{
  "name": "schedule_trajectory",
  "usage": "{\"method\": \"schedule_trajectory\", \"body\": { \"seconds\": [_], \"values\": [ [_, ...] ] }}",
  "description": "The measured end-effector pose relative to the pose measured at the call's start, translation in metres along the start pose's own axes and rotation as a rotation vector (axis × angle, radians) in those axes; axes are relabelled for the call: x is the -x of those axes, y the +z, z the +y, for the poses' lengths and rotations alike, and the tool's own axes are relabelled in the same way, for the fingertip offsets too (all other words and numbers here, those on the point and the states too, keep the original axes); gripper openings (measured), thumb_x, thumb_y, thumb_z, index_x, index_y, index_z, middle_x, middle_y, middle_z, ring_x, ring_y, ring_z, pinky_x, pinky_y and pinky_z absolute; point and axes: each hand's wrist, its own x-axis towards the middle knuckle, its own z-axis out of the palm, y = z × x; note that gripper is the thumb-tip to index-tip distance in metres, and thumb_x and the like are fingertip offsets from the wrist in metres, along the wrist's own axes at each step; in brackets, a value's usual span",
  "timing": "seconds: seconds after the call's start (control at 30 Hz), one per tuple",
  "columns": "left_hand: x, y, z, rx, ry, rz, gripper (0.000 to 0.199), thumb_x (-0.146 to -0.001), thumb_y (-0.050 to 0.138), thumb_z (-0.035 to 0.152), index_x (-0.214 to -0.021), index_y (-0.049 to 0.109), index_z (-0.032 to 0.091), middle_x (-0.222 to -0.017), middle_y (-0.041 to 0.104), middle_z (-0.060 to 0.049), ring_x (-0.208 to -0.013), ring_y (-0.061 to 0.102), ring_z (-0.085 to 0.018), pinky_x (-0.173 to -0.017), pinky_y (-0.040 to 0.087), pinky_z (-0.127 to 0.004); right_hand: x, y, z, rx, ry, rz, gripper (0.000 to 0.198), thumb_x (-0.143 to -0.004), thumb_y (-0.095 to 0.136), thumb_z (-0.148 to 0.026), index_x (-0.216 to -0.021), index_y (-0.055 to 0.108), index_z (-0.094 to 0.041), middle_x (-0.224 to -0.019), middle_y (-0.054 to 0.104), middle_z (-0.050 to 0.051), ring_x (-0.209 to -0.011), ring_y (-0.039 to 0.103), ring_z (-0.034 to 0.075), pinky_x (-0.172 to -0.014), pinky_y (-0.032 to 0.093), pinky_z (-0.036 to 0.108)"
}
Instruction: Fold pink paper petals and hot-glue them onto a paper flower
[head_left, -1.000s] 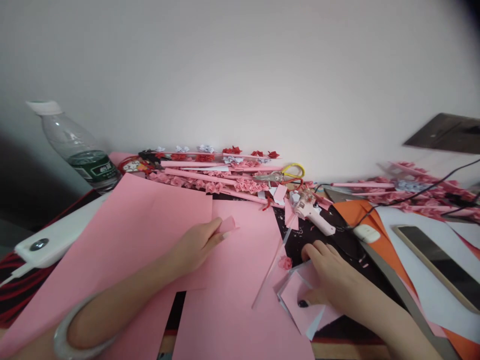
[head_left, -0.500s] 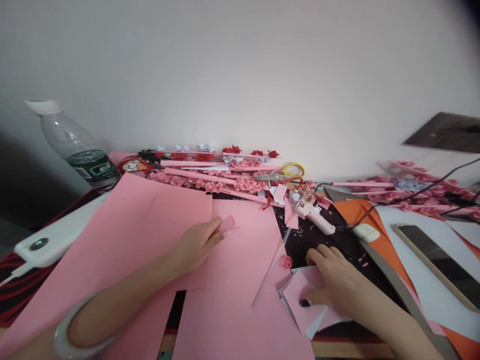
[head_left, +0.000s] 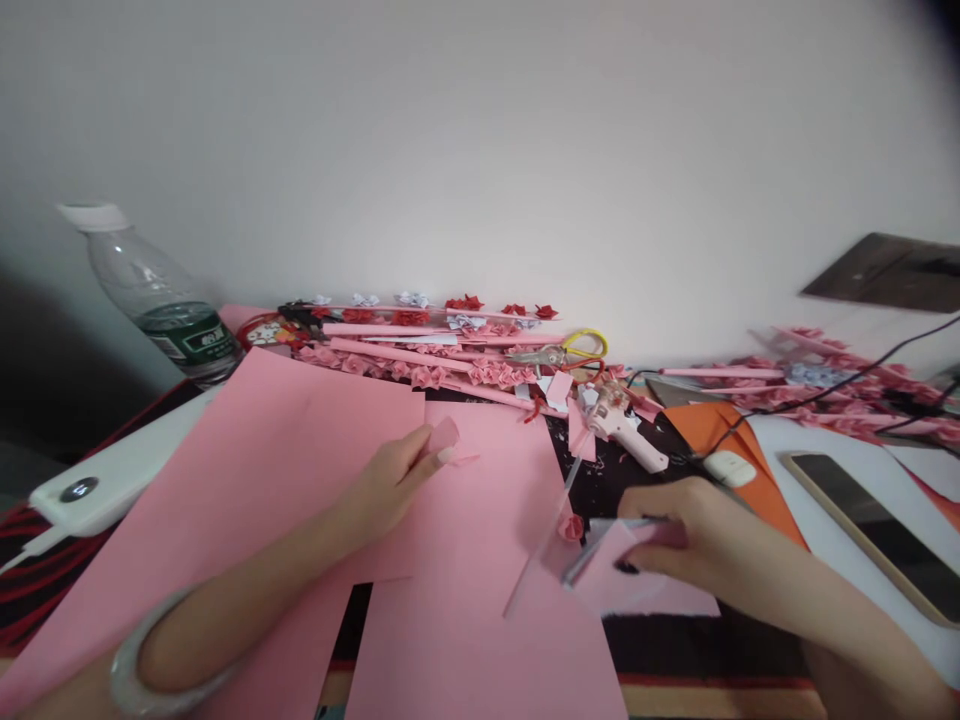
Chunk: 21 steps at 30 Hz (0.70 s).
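Paper squares (head_left: 611, 575), pink and white, are gripped by the right hand's (head_left: 694, 530) fingers, near the tabletop's (head_left: 712, 700) front edge. The left hand (head_left: 394, 480) pinches a pink slip (head_left: 445, 434) over large pink sheets (head_left: 480, 630). Between the hands lie a translucent stick (head_left: 544, 538) and paper rose (head_left: 571, 527); a glue gun (head_left: 630, 437) lies behind. Fingers hide part of both held papers.

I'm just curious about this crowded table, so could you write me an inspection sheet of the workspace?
Surface: dark mat, largely covered by large pink sheets
Work pieces: small pink piece; stack of papers
Clutter: paper flowers, scissors, glue gun, bottle, phone
Hands: left hand pinches the small pink piece; right hand grips the stack of papers
Cables: black cord passes over orange paper; white cable at the white device
Surroundings: pale wall, dark wall plate
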Motion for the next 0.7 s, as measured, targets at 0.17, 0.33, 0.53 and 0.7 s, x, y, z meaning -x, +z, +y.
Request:
{"method": "schedule_trajectory", "body": {
  "seconds": [0.17, 0.33, 0.53, 0.7],
  "values": [
    [-0.004, -0.002, -0.007, 0.352, 0.027, 0.067, 0.035, -0.092, 0.030, 0.048, -0.071, 0.035, 0.020, -0.057, 0.033, 0.006, -0.047, 0.029, -0.008, -0.046, 0.026, -0.022, -0.041, -0.020, -0.030, -0.052, -0.088, 0.343, 0.009, -0.075, 0.058, -0.025, -0.068, 0.056, -0.019, -0.063, 0.055, -0.002, -0.060, 0.049, 0.012, -0.053, 0.034, 0.021],
    [-0.010, -0.001, -0.007, 0.434, 0.047, 0.162, 0.033, -0.082, 0.057, 0.040, -0.075, 0.031, 0.020, -0.095, 0.055, -0.002, -0.050, 0.038, -0.004, -0.048, 0.034, -0.021, -0.100, 0.009, -0.051, -0.081, -0.243, 0.434, 0.008, -0.074, 0.061, -0.023, -0.071, 0.055, -0.018, -0.064, 0.054, -0.002, -0.060, 0.048, 0.012, -0.056, 0.032, 0.022],
    [-0.015, -0.004, -0.003, 0.223, 0.010, 0.064, 0.018, -0.083, 0.053, 0.031, -0.090, 0.042, 0.020, -0.111, 0.059, -0.006, -0.068, 0.052, -0.011, -0.060, 0.043, -0.026, -0.135, 0.051, -0.053, -0.066, -0.399, 0.357, 0.007, -0.078, 0.058, -0.018, -0.073, 0.054, -0.019, -0.066, 0.053, -0.003, -0.062, 0.048, 0.012, -0.057, 0.031, 0.021],
    [-0.020, -0.004, -0.005, 0.140, -0.004, 0.038, 0.010, -0.085, 0.047, 0.027, -0.088, 0.041, 0.020, -0.104, 0.063, -0.005, -0.058, 0.051, -0.011, -0.058, 0.042, -0.027, -0.135, 0.057, -0.046, -0.022, -0.470, 0.252, 0.008, -0.083, 0.052, -0.014, -0.089, 0.056, -0.018, -0.083, 0.060, 0.002, -0.077, 0.055, 0.015, -0.066, 0.037, 0.023]
  ]
}}
